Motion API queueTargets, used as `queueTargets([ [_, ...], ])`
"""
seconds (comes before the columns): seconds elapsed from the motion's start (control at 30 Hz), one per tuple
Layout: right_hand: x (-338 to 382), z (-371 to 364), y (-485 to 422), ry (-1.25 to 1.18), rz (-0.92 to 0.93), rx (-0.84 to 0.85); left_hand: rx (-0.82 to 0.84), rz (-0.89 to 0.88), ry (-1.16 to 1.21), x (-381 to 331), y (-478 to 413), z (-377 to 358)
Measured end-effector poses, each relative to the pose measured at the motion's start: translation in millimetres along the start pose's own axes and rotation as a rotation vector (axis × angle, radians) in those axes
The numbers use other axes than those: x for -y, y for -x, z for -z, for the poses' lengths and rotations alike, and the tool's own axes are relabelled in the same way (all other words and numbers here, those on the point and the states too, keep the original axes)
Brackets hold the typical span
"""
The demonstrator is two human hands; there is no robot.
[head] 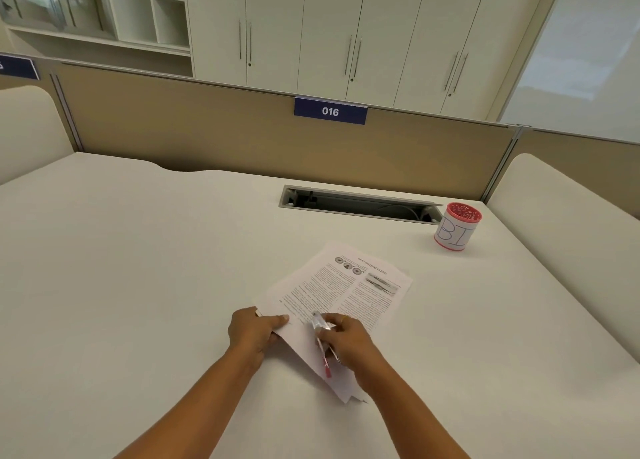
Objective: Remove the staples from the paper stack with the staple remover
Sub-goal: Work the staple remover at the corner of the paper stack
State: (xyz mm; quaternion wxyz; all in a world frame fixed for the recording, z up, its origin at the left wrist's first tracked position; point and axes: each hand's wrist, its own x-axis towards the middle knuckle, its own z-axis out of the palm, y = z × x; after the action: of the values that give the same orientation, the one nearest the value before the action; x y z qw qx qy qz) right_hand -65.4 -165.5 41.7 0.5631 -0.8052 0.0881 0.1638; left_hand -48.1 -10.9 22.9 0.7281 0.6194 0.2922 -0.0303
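Low in the frame's centre, the left hand (254, 332) pinches the paper stack (337, 302) on the bench (138, 250); the right hand (346, 341) grips the staple remover (320, 337) over it.

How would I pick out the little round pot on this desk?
Take the wide off-white desk and find the grey cable slot near its far edge. At the slot's right end stands a small round red pot wrapped in white paper with blue hand-drawn letters, unlike the flat printed sheets nearer.

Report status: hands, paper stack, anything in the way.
Left hand holds paper stack edge. Right hand grips staple remover over it. Nothing obstructing; red cup sits apart.
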Motion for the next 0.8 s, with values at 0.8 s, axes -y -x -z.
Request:
queueTargets([
  [0.8, -1, -28, 11, 0.541, 0.244, -0.158, -0.160, 0.047, 0.209, 20, 14, -12],
])
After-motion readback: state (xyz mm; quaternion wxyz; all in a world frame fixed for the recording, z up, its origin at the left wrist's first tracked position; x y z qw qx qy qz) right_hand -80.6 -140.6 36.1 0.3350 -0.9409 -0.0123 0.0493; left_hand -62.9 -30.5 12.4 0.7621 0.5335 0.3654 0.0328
